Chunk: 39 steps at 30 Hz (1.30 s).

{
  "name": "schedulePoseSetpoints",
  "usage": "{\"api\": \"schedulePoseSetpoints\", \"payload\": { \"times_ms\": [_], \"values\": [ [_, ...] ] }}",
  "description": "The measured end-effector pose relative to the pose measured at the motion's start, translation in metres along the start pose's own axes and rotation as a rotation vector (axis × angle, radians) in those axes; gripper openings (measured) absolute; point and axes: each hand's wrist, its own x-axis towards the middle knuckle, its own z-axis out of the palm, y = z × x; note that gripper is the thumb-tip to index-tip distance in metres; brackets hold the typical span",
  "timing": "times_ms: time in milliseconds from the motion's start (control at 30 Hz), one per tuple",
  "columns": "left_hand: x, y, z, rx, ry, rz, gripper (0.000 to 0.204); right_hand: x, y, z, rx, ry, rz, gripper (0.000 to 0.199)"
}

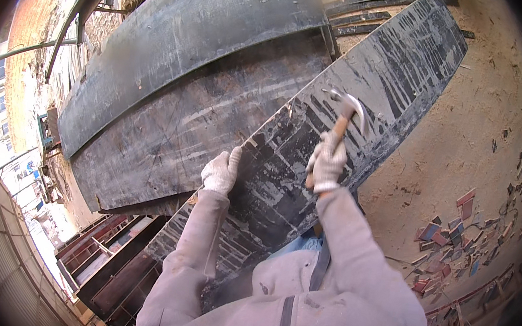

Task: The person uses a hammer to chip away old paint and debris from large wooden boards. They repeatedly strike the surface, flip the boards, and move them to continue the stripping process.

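The gloved right hand (327,162) is wrapped round the hammer (341,124), whose head hangs over the streaked board (283,159) slanting across the person's front; the gloved left hand (220,171) is partly curled at the board's left edge, its grip I cannot tell; a glancing blow could skid toward it, or loose steadying let the board shift.
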Motion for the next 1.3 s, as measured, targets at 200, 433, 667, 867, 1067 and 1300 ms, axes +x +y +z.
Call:
{"api": "schedulePoseSetpoints", "payload": {
  "times_ms": [200,433,667,867,1067,1300],
  "values": [
    [-0.001,-0.002,0.002,0.021,-0.015,-0.028,0.071,0.001,-0.022,0.018,0.183,-0.132,0.183,0.049],
    [0.001,-0.006,0.008,0.009,-0.017,-0.018,0.071,0.019,-0.04,-0.006,0.095,0.019,0.162,0.046],
    [0.008,-0.005,0.008,-0.006,-0.006,-0.014,0.074,0.02,-0.063,-0.003,-0.055,-0.077,0.238,0.042],
    [0.004,0.0,0.0,0.023,-0.035,-0.038,0.072,0.029,-0.03,0.001,-0.554,-0.076,0.015,0.048],
    [-0.002,0.002,0.0,0.03,-0.019,-0.036,0.074,0.035,-0.025,-0.006,-1.113,-0.02,-0.263,0.048],
    [0.002,0.0,0.002,0.006,-0.007,-0.012,0.073,0.037,-0.043,-0.04,-0.938,-0.024,-0.2,0.052]
  ]
}}
